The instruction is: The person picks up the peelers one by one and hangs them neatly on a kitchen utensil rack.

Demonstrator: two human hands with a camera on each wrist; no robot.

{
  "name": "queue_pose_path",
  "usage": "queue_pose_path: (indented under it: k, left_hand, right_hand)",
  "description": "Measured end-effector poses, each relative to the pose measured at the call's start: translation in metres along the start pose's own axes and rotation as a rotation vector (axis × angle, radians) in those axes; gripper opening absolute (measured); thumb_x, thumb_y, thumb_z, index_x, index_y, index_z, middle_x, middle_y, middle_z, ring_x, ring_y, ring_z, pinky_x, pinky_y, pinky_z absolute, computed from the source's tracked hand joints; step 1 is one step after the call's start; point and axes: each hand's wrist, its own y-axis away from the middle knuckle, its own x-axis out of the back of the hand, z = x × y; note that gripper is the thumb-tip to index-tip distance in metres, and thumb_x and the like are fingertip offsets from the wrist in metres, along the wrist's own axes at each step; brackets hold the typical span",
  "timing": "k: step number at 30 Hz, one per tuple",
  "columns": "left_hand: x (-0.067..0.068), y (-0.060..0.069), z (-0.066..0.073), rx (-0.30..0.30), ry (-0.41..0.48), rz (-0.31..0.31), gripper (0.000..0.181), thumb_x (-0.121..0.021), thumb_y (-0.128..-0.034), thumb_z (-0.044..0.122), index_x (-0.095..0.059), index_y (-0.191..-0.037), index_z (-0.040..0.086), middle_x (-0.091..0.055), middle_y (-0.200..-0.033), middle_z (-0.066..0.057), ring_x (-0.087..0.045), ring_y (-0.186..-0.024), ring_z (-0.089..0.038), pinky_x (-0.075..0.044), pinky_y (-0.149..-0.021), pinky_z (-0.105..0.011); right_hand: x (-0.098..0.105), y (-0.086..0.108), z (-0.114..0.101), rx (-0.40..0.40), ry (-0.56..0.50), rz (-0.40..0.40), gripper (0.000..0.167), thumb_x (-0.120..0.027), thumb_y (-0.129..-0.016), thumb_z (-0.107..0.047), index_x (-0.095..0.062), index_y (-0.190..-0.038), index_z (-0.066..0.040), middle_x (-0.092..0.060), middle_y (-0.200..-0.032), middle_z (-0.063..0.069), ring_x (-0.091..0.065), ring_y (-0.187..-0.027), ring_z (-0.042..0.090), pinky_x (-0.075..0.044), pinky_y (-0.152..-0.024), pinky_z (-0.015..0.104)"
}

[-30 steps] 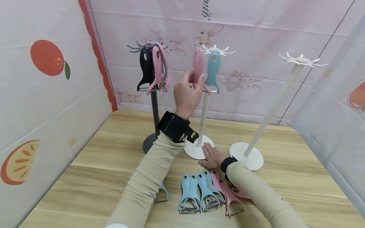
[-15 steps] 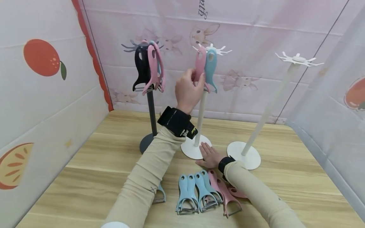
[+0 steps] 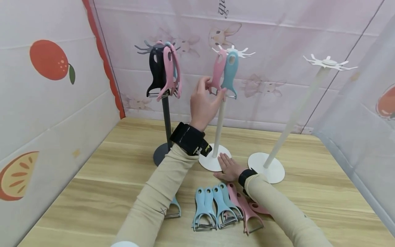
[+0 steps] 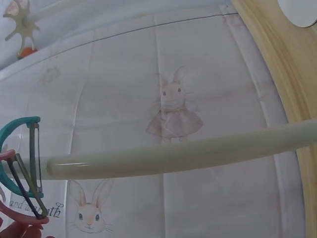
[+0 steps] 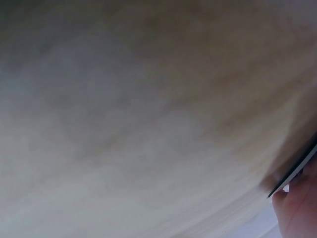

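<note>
My left hand (image 3: 206, 104) holds a pink peeler (image 3: 218, 68) low down, thumb and fingers about its blade end. The peeler's top is at the hooks of the middle white stand (image 3: 218, 130); I cannot tell whether it hangs there. Touching or close beside it hangs a light blue peeler (image 3: 230, 70). In the left wrist view, fingertips show below the pink peeler's blade end (image 4: 29, 215). My right hand (image 3: 229, 168) lies flat, fingers straight on the round white base (image 3: 207, 162) of that stand. The right wrist view is mostly blurred.
A dark stand (image 3: 166, 116) at left bears a black peeler (image 3: 157, 68) and pink ones (image 3: 169, 72). Another white stand (image 3: 284, 133), at right, has bare hooks. Light blue peelers (image 3: 202, 206) and pink peelers (image 3: 248, 211) lie on the wooden table (image 3: 92, 192) in front.
The pink peeler's lower end has swung left, so it leans more. My left thumb has slid lower and away from the fingers. The right hand has stayed on the base.
</note>
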Motion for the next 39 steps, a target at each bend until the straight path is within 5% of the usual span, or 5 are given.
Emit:
queue_pose_path:
  k: [7,18,25,33,39]
  left_hand:
    - [0.009,0.025,-0.012,0.022,-0.002,-0.029,0.059,-0.069,-0.0802,0.025,-0.043,-0.126,-0.002,-0.051,-0.121,-0.016,-0.048,-0.109,-0.026,-0.039,-0.09,-0.031]
    - [0.029,0.09,-0.044,0.054,-0.202,-0.219,0.066,-0.072,-0.0778,0.029,-0.04,-0.129,0.001,-0.051,-0.119,-0.016,-0.051,-0.105,-0.028,-0.047,-0.078,-0.039]
    - [0.042,0.11,-0.054,0.065,-0.345,-0.304,0.065,-0.071,-0.0779,0.029,-0.04,-0.128,0.002,-0.056,-0.109,-0.016,-0.057,-0.092,-0.027,-0.05,-0.066,-0.038]
    - [0.056,0.144,-0.073,-0.094,-0.642,-0.544,0.071,-0.07,-0.0764,0.04,-0.042,-0.125,-0.003,-0.06,-0.097,-0.017,-0.058,-0.084,-0.031,-0.049,-0.065,-0.039]
    - [0.071,0.167,-0.077,-0.072,-0.761,-0.714,0.063,-0.07,-0.0744,0.045,-0.051,-0.113,-0.001,-0.059,-0.088,-0.013,-0.055,-0.075,-0.027,-0.044,-0.057,-0.037]
  right_hand:
    - [0.0,0.0,-0.001,0.0,0.002,-0.008,0.078,-0.038,-0.094,-0.047,-0.008,-0.143,0.006,0.0,-0.149,0.023,0.0,-0.136,0.035,-0.011,-0.108,0.047]
    - [-0.006,-0.002,-0.003,0.014,-0.007,0.023,0.077,-0.04,-0.094,-0.044,-0.011,-0.142,0.008,-0.003,-0.148,0.025,-0.002,-0.136,0.036,-0.011,-0.107,0.049]
    - [-0.002,0.001,0.001,0.022,0.01,0.036,0.077,-0.04,-0.094,-0.045,-0.011,-0.142,0.009,-0.004,-0.148,0.026,-0.003,-0.136,0.037,-0.013,-0.106,0.05]
    - [-0.001,0.002,0.0,0.01,0.014,0.028,0.078,-0.041,-0.094,-0.045,-0.011,-0.142,0.009,-0.003,-0.148,0.026,-0.002,-0.136,0.037,-0.013,-0.107,0.049]
    - [-0.002,-0.001,0.001,0.012,0.015,0.025,0.079,-0.039,-0.094,-0.047,-0.011,-0.142,0.007,-0.003,-0.148,0.024,-0.002,-0.136,0.035,-0.012,-0.107,0.048]
